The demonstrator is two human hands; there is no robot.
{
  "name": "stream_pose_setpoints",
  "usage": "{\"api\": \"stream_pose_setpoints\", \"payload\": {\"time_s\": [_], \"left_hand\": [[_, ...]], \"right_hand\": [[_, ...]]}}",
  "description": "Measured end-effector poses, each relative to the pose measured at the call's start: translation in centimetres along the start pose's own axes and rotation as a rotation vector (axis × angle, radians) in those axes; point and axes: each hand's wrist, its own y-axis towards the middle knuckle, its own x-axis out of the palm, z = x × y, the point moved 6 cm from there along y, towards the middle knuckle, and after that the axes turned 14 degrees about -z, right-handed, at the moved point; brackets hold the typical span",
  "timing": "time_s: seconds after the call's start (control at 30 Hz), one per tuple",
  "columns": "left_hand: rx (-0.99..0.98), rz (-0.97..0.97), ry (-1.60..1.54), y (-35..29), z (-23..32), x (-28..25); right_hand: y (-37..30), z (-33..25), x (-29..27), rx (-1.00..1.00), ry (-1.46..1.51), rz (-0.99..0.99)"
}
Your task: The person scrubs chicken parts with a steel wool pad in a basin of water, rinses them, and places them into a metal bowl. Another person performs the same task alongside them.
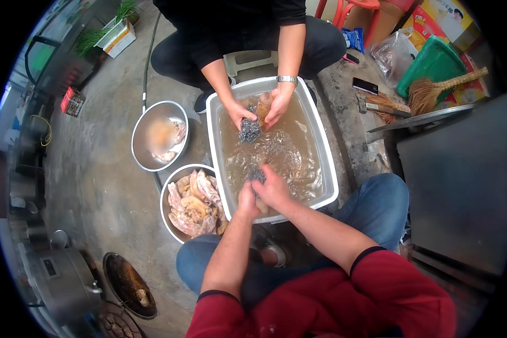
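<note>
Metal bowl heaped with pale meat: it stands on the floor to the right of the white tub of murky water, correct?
Not quite: the head view shows the metal bowl heaped with pale meat on the floor to the left of the white tub of murky water.

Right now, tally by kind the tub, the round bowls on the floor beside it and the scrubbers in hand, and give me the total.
White tub: 1
Round metal bowls: 2
Grey scrubbers: 2
Total: 5
</note>
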Motion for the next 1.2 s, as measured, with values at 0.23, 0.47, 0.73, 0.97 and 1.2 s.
{"api": "stream_pose_setpoints", "payload": {"time_s": [0.23, 0.47, 0.73, 0.97, 1.2], "left_hand": [[-0.088, -0.238, 0.140, -1.9, -0.4, 1.5], [0.072, -0.297, 0.557, -2.3, 0.7, 2.9], [0.084, -0.330, 0.495, -2.0, -0.5, 2.4], [0.125, -0.282, 0.592, -1.8, 0.7, 3.0], [0.080, -0.214, 0.660, -2.1, -0.2, 2.8]], "right_hand": [[3.7, 2.9, -6.7, 0.114, 0.040, 0.188], [-0.1, 3.2, -0.9, -0.184, 0.448, -0.211], [2.4, 4.6, -2.3, 0.016, 0.407, 0.032], [0.5, 5.0, -0.9, 0.053, 0.774, -0.265], [0.8, 4.0, -1.9, 0.044, 0.057, 0.151]]}}
